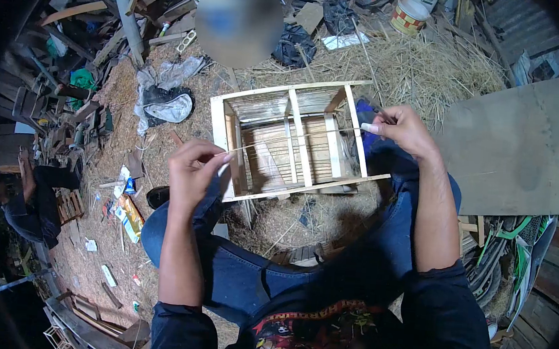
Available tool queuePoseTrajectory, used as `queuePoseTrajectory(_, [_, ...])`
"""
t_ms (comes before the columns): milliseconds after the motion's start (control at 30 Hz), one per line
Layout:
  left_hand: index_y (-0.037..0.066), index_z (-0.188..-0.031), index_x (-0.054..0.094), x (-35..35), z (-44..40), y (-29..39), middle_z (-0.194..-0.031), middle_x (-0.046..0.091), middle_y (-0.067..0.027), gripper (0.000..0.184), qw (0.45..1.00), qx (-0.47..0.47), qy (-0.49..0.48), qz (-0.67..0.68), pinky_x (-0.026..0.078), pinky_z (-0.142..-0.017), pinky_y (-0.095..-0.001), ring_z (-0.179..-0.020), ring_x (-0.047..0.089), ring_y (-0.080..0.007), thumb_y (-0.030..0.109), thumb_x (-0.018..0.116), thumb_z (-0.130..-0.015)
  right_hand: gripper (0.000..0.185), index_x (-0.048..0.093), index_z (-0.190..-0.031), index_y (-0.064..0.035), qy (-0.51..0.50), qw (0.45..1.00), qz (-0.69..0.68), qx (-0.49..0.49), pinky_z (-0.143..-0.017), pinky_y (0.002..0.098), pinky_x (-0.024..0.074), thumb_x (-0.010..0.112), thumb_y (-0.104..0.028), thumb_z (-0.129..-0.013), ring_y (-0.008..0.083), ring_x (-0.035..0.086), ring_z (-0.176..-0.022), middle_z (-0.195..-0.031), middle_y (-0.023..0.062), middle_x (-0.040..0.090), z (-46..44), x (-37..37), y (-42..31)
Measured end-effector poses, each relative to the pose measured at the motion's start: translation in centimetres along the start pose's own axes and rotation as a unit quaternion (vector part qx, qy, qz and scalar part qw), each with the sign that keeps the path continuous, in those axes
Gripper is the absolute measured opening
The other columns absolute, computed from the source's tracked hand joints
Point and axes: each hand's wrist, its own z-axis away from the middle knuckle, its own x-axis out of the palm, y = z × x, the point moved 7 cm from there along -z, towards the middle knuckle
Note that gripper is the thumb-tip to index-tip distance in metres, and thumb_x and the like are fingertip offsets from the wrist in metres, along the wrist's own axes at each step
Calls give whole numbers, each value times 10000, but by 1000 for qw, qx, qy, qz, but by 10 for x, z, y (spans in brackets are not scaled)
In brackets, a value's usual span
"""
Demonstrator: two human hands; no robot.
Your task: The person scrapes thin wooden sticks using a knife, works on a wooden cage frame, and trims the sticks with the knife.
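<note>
A wooden frame with slatted sides [300, 140], like a small cage, lies in front of my bent legs. Across its top runs a thin pale stick [265, 143]. My left hand [191, 171] pinches the stick's left end between thumb and fingers, just beyond the frame's left side. My right hand [402, 133] is closed around the other end, past the frame's right edge. Something short and dark also shows at the right fingers, too small to name. Inside the frame, thin slats and lengthwise bars are visible.
A large flat board [511, 147] lies at right. Straw [425, 81] and a patterned bucket [410, 15] are beyond the frame. Scrap wood [117, 21] piles up at upper left. Another person [28, 197] sits at far left. A blurred patch covers the top.
</note>
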Motion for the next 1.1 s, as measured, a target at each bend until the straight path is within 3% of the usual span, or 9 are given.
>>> queuePoseTrajectory(133, [-32,-983,786,-23,-2,-11,-962,771,-113,138,967,7,60,249,577,-780,-294,-840,719,-165,-37,813,-847,214,719,-817,-61,20,998,-15,61,-593,248,422,855,-217,-872,48,549,-652,-711,-30,646,11,2,-27])
queuePoseTrajectory(200, [-37,-1084,771,-14,-3,-15,-1006,777,-119,221,922,-77,83,369,594,-863,-306,-915,740,-179,-36,797,-864,183,719,-856,-92,12,994,-89,64,-577,228,417,852,-216,-878,44,550,-627,-717,-30,654,11,12,-29])
queuePoseTrajectory(367, [-68,-1380,622,53,-18,39,-1226,733,-192,398,914,-74,-29,398,579,-979,-333,-1120,722,-223,62,694,-1011,196,703,-864,-85,-2,982,-183,54,-523,217,399,823,-229,-922,34,514,-568,-714,-33,647,10,60,-42])
queuePoseTrajectory(533, [-53,-1379,631,67,-24,69,-1171,763,-132,389,902,-79,18,423,570,-910,-286,-1029,714,-143,166,656,-1060,227,699,-881,-90,-31,975,-212,55,-445,206,340,788,-282,-963,32,476,-503,-663,-43,607,15,113,-69])
queuePoseTrajectory(733, [-51,-1283,657,54,-26,59,-849,708,-76,386,858,-84,51,504,586,-787,-296,-811,724,-165,282,570,-1106,260,635,-986,-56,-43,989,-138,21,-608,243,439,761,-284,-985,62,538,-673,-797,2,623,19,124,-121])
queuePoseTrajectory(833, [-31,-1321,633,54,-36,55,-753,630,-40,363,875,-114,16,470,523,-644,-265,-640,634,-133,254,577,-1102,296,573,-1110,33,82,992,46,-85,-727,315,486,675,-233,-1028,121,581,-840,-925,55,618,-2,86,-139])
queuePoseTrajectory(933, [-25,-1341,622,62,-45,67,-745,618,-36,376,857,-140,-25,496,503,-606,-248,-622,622,-125,262,576,-1102,236,576,-1126,31,67,986,6,-155,-701,320,489,650,-171,-1031,108,575,-797,-880,40,622,-15,72,-179])
queuePoseTrajectory(1000, [-28,-1341,620,67,-52,72,-706,580,-17,378,858,-145,-43,491,461,-550,-242,-563,554,-100,263,572,-1105,219,604,-1203,4,63,991,-29,-112,-705,341,522,632,-116,-1021,159,649,-760,-873,68,686,-29,67,-178])
queuePoseTrajectory(1100, [10,-1378,625,76,-56,68,-672,511,29,366,852,-155,-76,494,384,-448,-226,-497,429,-41,251,564,-1109,362,686,-1318,-156,124,945,136,-271,-744,358,581,659,-78,-965,282,773,-867,-1036,150,765,-42,62,-185])
